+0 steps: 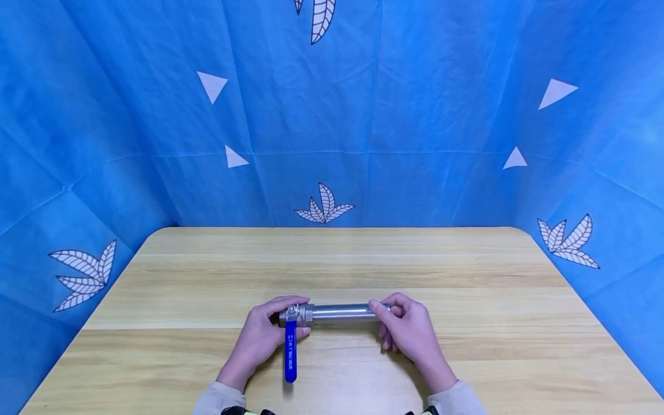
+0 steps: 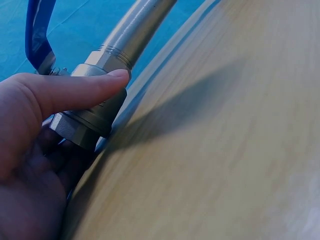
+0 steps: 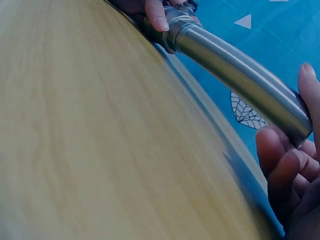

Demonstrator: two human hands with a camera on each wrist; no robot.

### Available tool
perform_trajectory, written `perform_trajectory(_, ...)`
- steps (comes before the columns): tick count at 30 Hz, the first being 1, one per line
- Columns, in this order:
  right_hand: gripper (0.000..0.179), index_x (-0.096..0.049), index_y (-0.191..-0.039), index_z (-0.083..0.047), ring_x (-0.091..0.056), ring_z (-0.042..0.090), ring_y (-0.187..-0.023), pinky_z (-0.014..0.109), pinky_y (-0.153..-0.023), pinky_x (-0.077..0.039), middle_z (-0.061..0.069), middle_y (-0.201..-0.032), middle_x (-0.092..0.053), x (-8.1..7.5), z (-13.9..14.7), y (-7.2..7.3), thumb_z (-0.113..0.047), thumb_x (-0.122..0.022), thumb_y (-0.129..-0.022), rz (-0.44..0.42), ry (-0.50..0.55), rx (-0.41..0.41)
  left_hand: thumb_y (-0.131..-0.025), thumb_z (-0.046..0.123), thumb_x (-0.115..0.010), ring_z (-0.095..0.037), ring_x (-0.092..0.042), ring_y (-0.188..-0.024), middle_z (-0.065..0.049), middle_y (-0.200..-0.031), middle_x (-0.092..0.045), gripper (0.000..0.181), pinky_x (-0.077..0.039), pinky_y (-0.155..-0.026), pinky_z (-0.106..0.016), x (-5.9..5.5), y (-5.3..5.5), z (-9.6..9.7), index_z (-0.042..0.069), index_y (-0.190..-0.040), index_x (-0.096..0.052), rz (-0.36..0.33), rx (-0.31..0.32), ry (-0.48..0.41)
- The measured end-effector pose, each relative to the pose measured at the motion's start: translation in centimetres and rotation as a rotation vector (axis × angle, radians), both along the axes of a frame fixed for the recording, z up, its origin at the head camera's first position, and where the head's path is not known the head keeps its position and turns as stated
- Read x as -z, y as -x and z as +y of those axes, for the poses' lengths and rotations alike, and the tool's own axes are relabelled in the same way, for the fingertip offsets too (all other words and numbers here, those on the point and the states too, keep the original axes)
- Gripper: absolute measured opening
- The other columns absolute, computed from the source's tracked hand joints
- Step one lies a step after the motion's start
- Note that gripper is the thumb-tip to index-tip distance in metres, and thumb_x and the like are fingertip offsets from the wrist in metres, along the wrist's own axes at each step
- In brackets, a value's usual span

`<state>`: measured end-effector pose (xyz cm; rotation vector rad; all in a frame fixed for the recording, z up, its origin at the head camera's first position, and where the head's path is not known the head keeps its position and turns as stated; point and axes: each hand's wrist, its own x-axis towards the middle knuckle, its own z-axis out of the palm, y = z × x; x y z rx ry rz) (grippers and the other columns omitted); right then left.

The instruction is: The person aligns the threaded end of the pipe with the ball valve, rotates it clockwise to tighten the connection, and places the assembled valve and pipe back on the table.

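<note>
A metal ball valve (image 1: 303, 314) with a blue lever handle (image 1: 291, 353) is joined to a shiny steel pipe (image 1: 342, 312) that runs to the right. My left hand (image 1: 261, 334) grips the valve body, its thumb lying along the near side in the left wrist view (image 2: 85, 92). The lever points toward me. At the pipe's far right end, my right hand (image 1: 412, 331) holds the tube between thumb and fingers. In the right wrist view the pipe (image 3: 245, 75) slants down to the right hand's fingers (image 3: 282, 160), above the tabletop.
A pale wood-grain table (image 1: 207, 271) with rounded back corners lies beneath both hands. Behind and along its sides hangs a blue cloth (image 1: 430, 104) printed with white leaves and triangles.
</note>
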<state>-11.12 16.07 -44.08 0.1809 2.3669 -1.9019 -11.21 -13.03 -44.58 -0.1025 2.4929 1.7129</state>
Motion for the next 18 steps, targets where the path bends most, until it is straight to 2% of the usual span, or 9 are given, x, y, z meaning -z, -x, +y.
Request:
perform_trajectory(6, 0.036, -0.072, -0.102, -0.005, -0.06, 0.02, -0.046, 0.027, -0.041, -0.048, 0.009, -0.063, -0.067, -0.02, 0.02, 0.03, -0.039, -0.082, -0.096, 0.007, 0.019, -0.013, -0.078, 0.018, -0.098, -0.028, -0.062, -0.139, 0.007, -0.14, -0.073, 0.053, -0.047, -0.118, -0.055, -0.05, -0.17, -0.01, 0.037, -0.124, -0.08, 0.003, 0.0, 0.018)
perform_trajectory(9, 0.038, -0.071, -0.114, -0.004, -0.061, 0.017, -0.051, 0.026, -0.046, -0.051, 0.009, -0.073, -0.07, 0.04, 0.29, 0.02, -0.027, -0.089, -0.09, 0.03, 0.045, -0.085, -0.078, 0.018, -0.098, -0.028, -0.062, -0.138, 0.006, -0.14, -0.073, 0.053, -0.048, -0.117, -0.055, -0.02, -0.15, -0.02, 0.038, -0.125, -0.08, -0.001, -0.005, 0.023)
perform_trajectory(12, 0.048, -0.067, -0.123, -0.003, -0.062, 0.014, -0.056, 0.026, -0.05, -0.053, 0.012, -0.085, -0.073, 0.2, 0.56, 0.01, -0.01, -0.092, -0.083, 0.064, 0.065, -0.153, -0.078, 0.019, -0.098, -0.027, -0.063, -0.137, 0.006, -0.141, -0.073, 0.053, -0.049, -0.114, -0.052, 0.02, -0.12, -0.06, 0.038, -0.124, -0.08, -0.005, -0.01, 0.026)
perform_trajectory(18, 0.045, -0.071, -0.111, -0.003, -0.07, 0.014, -0.072, 0.025, -0.06, -0.058, 0.016, -0.099, -0.076, 0.48, 0.56, 0.08, 0.001, -0.094, -0.074, 0.113, 0.047, -0.132, -0.077, 0.019, -0.098, -0.025, -0.064, -0.135, 0.007, -0.138, -0.074, 0.052, -0.051, -0.111, -0.046, 0.1, 0.04, -0.15, 0.039, -0.122, -0.08, -0.007, -0.006, 0.005)
